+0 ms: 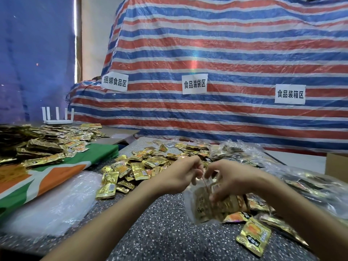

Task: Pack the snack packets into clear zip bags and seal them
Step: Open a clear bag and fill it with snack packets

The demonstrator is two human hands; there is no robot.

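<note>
1. Gold foil packets already fill the clear zip bag (pixel 197 210), so the step in hand looks like the sealing rather than the filling.
2. Both hands are grasping the bag. The left hand (pixel 178 178) pinches its top edge by the thin red zip line. The right hand (pixel 227 180) has its fingers curled over the mouth and upper side.
3. The bag stands upright between the hands, straight in front of the person and low over the speckled grey counter (pixel 160 238). Whether its bottom rests on the counter I cannot tell.
4. The next move probably calls for lining up the two lips of the mouth, then pressing thumb and finger along the red strip from one end to the other, keeping packet corners out of the track.
5. The bag is thin and see-through, bulging with upright packets, and slightly blurred. How much of the zip is already closed is not clear.
6. A loose heap of gold packets (pixel 143 166) lies just beyond the hands, so plenty of packing seems left. A pile of clear plastic (pixel 56 200), likely spare bags, lies to the left.
</note>
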